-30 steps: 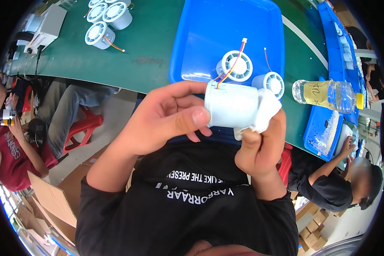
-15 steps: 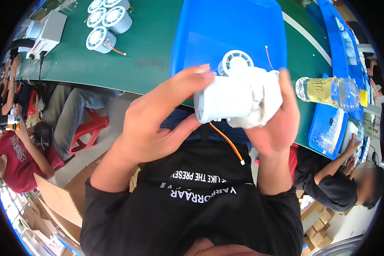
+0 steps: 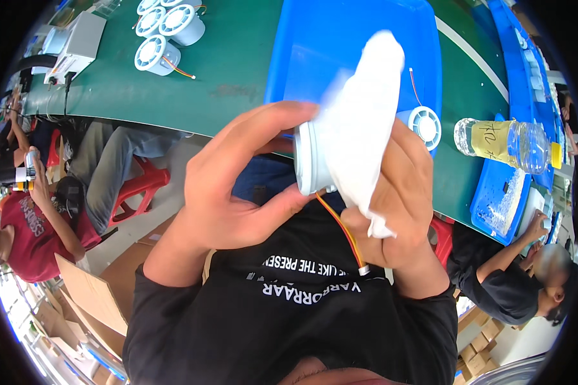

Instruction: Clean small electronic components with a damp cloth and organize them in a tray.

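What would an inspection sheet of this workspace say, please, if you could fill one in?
Surface: green table, bearing a blue tray.
Job's things: pale cylindrical unit, partly hidden by a white cloth; similar unit in the tray.
Clutter: clear bottle lying on its side; cluster of similar units, upper left.
Grips: left grip around the unit; right grip holding the cloth.
Cables: red-yellow wires below the held unit; black cable, far left.
Surroundings: people at both sides; red stool; open cardboard box.
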A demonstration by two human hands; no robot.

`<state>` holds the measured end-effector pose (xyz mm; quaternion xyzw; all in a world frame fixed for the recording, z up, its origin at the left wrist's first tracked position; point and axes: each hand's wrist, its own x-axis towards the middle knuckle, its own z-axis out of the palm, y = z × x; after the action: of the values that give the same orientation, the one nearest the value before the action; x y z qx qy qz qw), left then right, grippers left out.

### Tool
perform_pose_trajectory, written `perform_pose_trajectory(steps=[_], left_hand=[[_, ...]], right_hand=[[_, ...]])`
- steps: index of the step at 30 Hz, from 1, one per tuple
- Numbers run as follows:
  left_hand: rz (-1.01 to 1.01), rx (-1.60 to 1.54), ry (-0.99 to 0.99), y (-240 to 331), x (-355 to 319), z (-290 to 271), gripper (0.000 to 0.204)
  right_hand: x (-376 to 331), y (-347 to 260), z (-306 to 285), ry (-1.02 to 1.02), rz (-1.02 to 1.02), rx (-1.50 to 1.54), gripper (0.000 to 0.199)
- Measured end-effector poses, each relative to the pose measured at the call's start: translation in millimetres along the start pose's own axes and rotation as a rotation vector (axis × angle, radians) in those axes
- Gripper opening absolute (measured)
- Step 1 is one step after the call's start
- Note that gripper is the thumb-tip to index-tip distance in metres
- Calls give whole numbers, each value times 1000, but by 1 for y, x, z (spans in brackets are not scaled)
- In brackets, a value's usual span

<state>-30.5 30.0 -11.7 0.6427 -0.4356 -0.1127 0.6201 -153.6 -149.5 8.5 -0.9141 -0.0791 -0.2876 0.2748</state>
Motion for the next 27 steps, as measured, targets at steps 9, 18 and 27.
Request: perform_pose_trajectory(steps=[9, 18, 27], left_hand=[[-16, 0, -58, -6, -2, -5, 61], [17, 166, -8, -12, 9, -19, 60], [97, 1137, 158, -58, 106, -86, 53]], right_hand=[[-20, 28, 2, 359, 905, 1306, 53], [-38, 30, 3, 519, 951, 1721, 50], [-34, 16, 3, 362, 1059, 1377, 51]])
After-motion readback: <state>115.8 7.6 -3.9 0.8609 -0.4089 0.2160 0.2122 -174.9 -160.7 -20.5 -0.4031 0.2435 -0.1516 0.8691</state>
